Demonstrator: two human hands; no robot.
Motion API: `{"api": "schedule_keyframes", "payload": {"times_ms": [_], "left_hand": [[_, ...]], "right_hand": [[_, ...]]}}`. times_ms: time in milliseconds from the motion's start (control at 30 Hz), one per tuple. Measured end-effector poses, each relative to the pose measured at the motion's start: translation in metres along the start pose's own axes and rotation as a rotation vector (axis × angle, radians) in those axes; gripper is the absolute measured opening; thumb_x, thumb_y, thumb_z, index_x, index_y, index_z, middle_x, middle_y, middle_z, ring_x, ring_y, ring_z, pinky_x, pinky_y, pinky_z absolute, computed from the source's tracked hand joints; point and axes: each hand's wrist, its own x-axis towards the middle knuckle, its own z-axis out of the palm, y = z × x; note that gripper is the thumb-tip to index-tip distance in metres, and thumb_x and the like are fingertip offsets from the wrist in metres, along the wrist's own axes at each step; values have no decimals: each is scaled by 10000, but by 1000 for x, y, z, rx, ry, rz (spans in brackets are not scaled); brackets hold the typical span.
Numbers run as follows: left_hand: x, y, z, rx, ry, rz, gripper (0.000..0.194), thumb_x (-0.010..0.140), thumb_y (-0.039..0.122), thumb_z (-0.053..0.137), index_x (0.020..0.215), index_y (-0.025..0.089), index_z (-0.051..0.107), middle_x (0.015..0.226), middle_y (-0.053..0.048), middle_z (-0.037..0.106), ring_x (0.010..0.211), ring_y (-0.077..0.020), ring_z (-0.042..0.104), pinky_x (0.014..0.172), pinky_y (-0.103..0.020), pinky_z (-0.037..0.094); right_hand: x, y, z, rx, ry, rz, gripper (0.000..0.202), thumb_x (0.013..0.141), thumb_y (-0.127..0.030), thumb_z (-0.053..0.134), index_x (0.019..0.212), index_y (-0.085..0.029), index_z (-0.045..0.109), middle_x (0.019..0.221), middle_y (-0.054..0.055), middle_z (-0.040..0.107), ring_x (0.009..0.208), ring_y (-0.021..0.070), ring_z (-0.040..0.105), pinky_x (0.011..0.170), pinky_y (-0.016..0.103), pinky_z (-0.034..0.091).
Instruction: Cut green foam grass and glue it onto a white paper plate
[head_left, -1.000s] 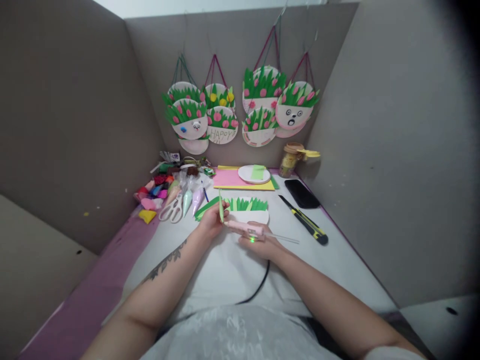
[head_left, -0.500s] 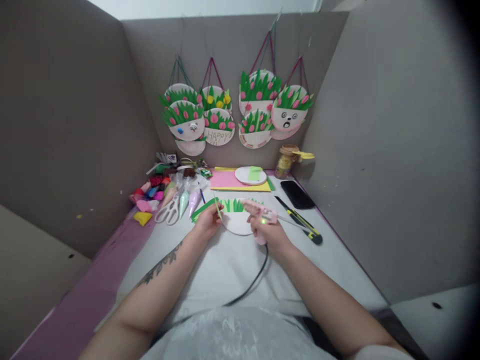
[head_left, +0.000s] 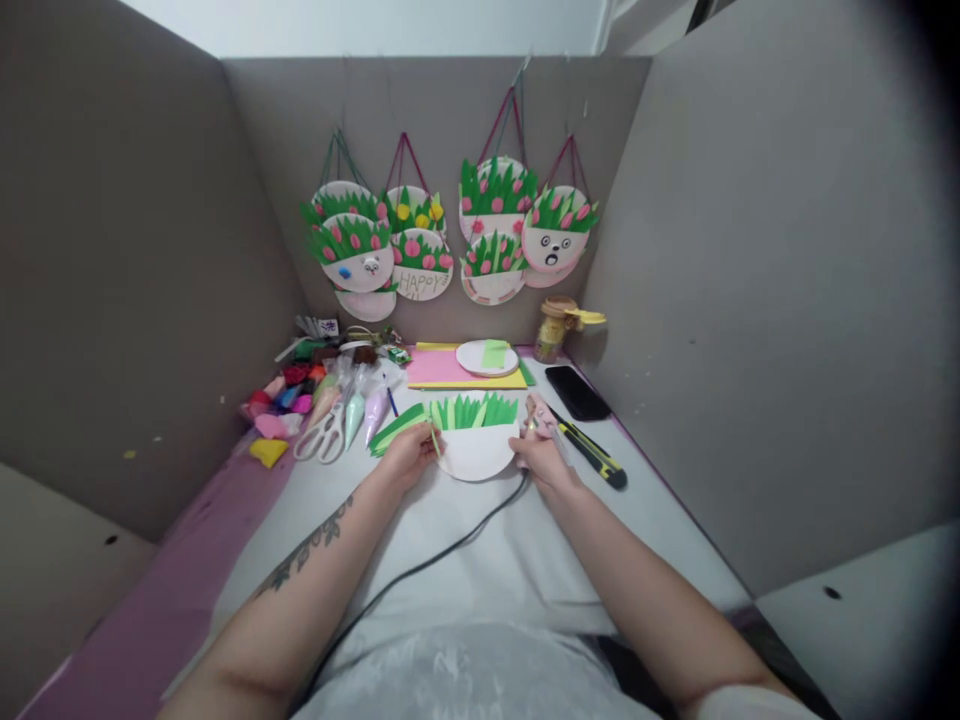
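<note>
A white paper-plate piece (head_left: 477, 453) with green paper grass (head_left: 474, 410) along its upper part lies in front of me. At its left side my left hand (head_left: 411, 450) is closed, pinching a thin light-green paper strip (head_left: 436, 438). My right hand (head_left: 538, 457) has its fingers closed on the plate's right edge. Just beyond that hand the pink glue gun (head_left: 540, 415) rests on the table, its black cord running down to the left. Green paper strips (head_left: 396, 428) lie beside my left hand.
White scissors (head_left: 322, 436), piping bags (head_left: 355, 412) and coloured clay packs (head_left: 271, 425) are on the left. On the right are a cutter (head_left: 596, 457), a phone (head_left: 577, 392) and a jar (head_left: 553, 328). Coloured paper (head_left: 431, 369) lies behind; decorated plates (head_left: 424, 272) hang on the wall.
My right hand has let go of the glue gun, which now lies to the right, and has taken hold of the plate's right edge. My left hand still holds the strip.
</note>
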Motion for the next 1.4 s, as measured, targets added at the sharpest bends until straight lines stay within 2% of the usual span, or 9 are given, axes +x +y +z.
{"api": "schedule_keyframes", "payload": {"times_ms": [67,133,267,367,467,667,933,1167,1400], "left_hand": [[-2,3,1,2,-36,101,175,686,260,720,694,152,581,654,16,569,585,-92,537,598,-221,445],[-5,9,4,39,-31,282,236,691,326,737,681,164,565,628,37,533,582,-83,498,592,-207,412],[-16,22,18,203,24,660,209,725,339,726,710,175,597,655,36,552,630,-95,485,633,-217,400],[-23,31,33,328,9,783,173,740,325,720,739,176,632,684,19,593,647,-108,498,635,-229,401],[-26,38,48,469,-24,808,149,752,317,704,756,177,654,690,9,618,643,-118,505,629,-237,405],[-22,47,66,735,-56,744,163,780,270,618,643,181,619,626,15,580,629,-129,495,599,-233,375],[-7,43,71,903,43,849,196,816,235,544,626,190,535,653,10,556,675,-143,492,677,-252,356],[2,37,73,960,12,823,233,826,248,528,602,195,494,602,19,479,641,-146,455,644,-260,325],[6,31,77,1068,-44,791,194,778,214,590,586,202,559,653,-21,530,704,-186,488,691,-275,344]], "right_hand": [[-2,-2,1,15,70,10,502,532,-283,739,990,-212,548,656,-38,586,541,160,563,401,227,380],[-4,-6,1,26,109,-8,524,541,-270,747,1010,-220,518,685,-45,578,555,150,557,426,229,403],[-10,-14,2,-6,93,-104,528,600,-261,745,1065,-224,498,741,-45,565,588,137,544,499,243,434],[-15,-19,2,-49,77,-161,490,630,-257,733,1058,-222,497,755,-46,561,628,135,547,575,255,452],[-16,-21,2,-47,47,-169,480,646,-247,722,1067,-231,491,772,-52,556,645,127,540,617,255,451],[-17,-23,2,-47,29,-161,434,645,-232,707,1022,-237,492,754,-61,529,646,124,525,638,253,441],[-21,-32,2,-61,-8,-160,442,649,-235,681,1048,-233,491,749,-60,525,636,123,525,645,255,437],[-22,-32,1,-56,-24,-177,448,655,-234,674,1068,-237,501,743,-63,526,634,124,525,642,251,438],[-19,-24,0,-77,-22,-190,458,660,-235,679,1082,-241,500,777,-51,552,653,132,550,662,259,452]]}}
